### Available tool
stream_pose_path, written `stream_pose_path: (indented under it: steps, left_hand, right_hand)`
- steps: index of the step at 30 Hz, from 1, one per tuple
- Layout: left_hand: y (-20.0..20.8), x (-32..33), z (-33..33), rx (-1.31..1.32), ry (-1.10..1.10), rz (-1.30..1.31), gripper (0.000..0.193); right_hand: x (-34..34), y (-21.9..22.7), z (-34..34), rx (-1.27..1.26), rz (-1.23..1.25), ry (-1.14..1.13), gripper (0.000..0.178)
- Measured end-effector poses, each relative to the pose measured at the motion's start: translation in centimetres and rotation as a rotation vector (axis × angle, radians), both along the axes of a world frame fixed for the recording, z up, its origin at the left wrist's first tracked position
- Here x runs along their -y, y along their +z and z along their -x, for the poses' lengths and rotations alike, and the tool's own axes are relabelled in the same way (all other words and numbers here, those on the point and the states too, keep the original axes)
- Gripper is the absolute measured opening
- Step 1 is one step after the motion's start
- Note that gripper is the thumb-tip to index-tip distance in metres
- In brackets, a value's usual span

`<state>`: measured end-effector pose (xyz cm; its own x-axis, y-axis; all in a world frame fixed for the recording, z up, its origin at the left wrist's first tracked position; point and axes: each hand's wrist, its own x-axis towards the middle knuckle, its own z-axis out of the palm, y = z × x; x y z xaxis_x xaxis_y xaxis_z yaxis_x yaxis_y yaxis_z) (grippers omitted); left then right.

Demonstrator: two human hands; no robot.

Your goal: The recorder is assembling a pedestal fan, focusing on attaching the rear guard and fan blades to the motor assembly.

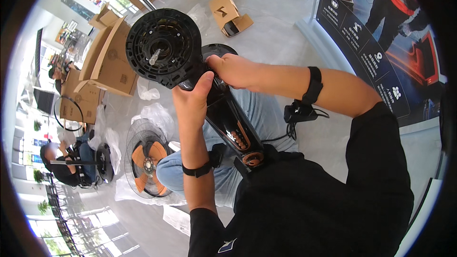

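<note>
A black standing fan without its blade, its control box (pixel 228 121) with orange trim and a row of buttons, leans across my lap toward my body. Its round motor head (pixel 164 43) faces up at the far left end, and a bare metal shaft (pixel 154 57) sticks out of the centre. My left hand (pixel 193 102) is wrapped round the neck just below the motor head, thumb up. My right hand (pixel 235 71) grips the same neck area from the right, its fingers curled and partly hidden. Beyond it shows part of a round black disc (pixel 221 48), probably the base.
On the floor to the left lie wire guards (pixel 135 131) and an orange fan blade (pixel 157 152), with clear plastic bags (pixel 159 116) around them. Cardboard boxes (pixel 112 64) stand further left; a small opened carton (pixel 226 12) lies ahead. Another person (pixel 71 162) sits at the far left.
</note>
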<state>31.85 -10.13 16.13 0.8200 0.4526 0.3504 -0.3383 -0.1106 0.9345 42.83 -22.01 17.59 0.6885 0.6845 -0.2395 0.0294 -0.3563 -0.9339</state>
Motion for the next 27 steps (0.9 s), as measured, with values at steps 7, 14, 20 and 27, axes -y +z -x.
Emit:
stream_pose_path:
  steps: [7,14,20,27]
  left_hand:
    - [0.8,-0.7,0.4,-0.009,-0.095,0.156,0.038]
    - [-2.2,-5.6,1.9,-0.025,-0.142,0.237,0.077]
    - [-3.3,-7.2,3.3,0.104,-0.311,0.318,0.108]
    - [-4.2,-9.8,6.1,0.139,-0.243,0.358,0.096]
  right_hand:
    - [2.1,-0.7,-0.3,0.247,-0.153,0.167,0.072]
    - [1.5,-5.1,3.5,0.429,-0.482,0.177,0.088]
    - [0.1,-6.8,8.5,0.084,-0.504,0.213,0.101]
    - [-2.4,-8.7,8.0,-0.151,-0.519,0.364,0.092]
